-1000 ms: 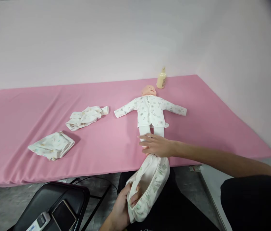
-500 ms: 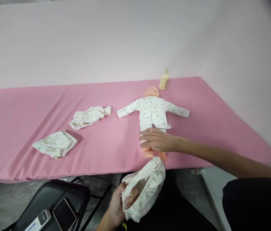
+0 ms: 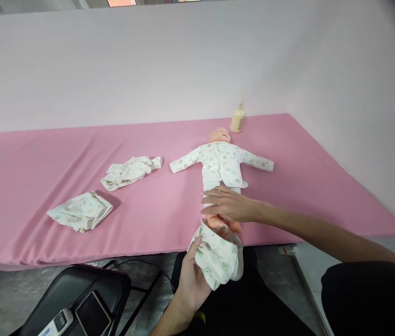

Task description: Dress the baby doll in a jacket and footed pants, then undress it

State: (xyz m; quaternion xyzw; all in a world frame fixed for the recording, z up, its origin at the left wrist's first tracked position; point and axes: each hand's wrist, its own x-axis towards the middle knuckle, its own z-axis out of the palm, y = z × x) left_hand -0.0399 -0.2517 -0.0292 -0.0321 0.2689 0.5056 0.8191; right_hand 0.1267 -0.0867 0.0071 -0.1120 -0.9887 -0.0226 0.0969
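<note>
A baby doll (image 3: 220,135) lies on its back on the pink-covered table, wearing a white printed jacket (image 3: 221,161) with both sleeves spread. Its lower legs are in white cloth and its feet (image 3: 215,221) are bare at the table's front edge. My left hand (image 3: 195,275) grips a pair of white printed baby pants (image 3: 220,261), bunched up, right at the doll's feet; some of its fingers are hidden by the cloth. Across the doll's legs lies my right hand (image 3: 230,204), palm down, fingers stretched out.
Two folded white printed garments lie to the left: one nearer (image 3: 81,212), one farther (image 3: 130,172). A pump bottle (image 3: 237,119) stands by the doll's head. Below the table's left front, a black chair (image 3: 88,284) bears a phone (image 3: 93,315) and a white device (image 3: 57,322).
My left hand has brought the pants up and forward to the doll's feet, and their opening has turned toward the feet. My right hand stays over the legs.
</note>
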